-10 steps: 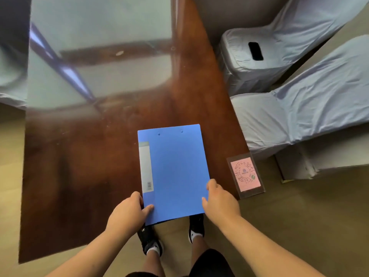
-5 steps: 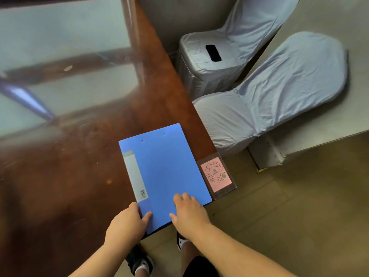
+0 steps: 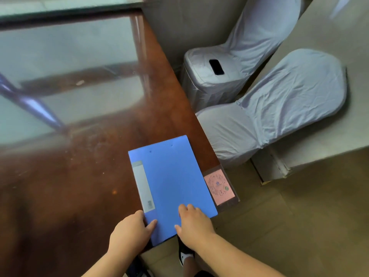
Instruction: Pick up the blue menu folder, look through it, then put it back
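The blue menu folder [image 3: 171, 182] lies closed and flat near the right front corner of the glossy brown table [image 3: 69, 186], its near edge hanging over the table's rim. A grey label strip runs down its left side. My left hand [image 3: 130, 231] grips the folder's near left corner, thumb on top. My right hand [image 3: 192, 222] rests on the near right part of the cover, fingers flat on it.
A pink QR-code card in a clear sleeve [image 3: 219, 186] lies at the table's edge, just right of the folder. Two chairs in grey covers [image 3: 279, 108] stand to the right; a black phone [image 3: 216, 66] lies on the far seat. My shoes [image 3: 185, 254] show below.
My right hand has slid from the folder's right edge onto its cover. The folder now lies beside the QR card, and the view has swung to the right.
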`<action>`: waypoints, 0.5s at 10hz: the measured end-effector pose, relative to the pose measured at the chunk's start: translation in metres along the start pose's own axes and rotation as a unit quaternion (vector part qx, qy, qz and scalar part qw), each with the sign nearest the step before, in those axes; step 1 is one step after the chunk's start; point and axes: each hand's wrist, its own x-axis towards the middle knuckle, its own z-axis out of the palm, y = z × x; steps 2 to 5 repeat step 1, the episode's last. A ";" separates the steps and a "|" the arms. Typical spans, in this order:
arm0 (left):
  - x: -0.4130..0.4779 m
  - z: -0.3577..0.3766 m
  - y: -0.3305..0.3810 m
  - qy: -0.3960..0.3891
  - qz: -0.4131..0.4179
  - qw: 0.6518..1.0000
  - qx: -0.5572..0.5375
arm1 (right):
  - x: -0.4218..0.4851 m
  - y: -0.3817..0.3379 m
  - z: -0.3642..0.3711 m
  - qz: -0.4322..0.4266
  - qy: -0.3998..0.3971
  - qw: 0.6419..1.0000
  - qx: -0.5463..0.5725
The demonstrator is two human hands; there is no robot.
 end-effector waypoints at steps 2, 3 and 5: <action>0.010 -0.052 0.006 0.124 0.039 0.991 -0.034 | 0.012 -0.021 -0.042 -0.015 0.027 0.999 -0.009; 0.010 -0.052 0.006 0.124 0.039 0.991 -0.034 | 0.012 -0.021 -0.042 -0.015 0.027 0.999 -0.009; 0.010 -0.052 0.006 0.124 0.039 0.991 -0.034 | 0.012 -0.021 -0.042 -0.015 0.027 0.999 -0.009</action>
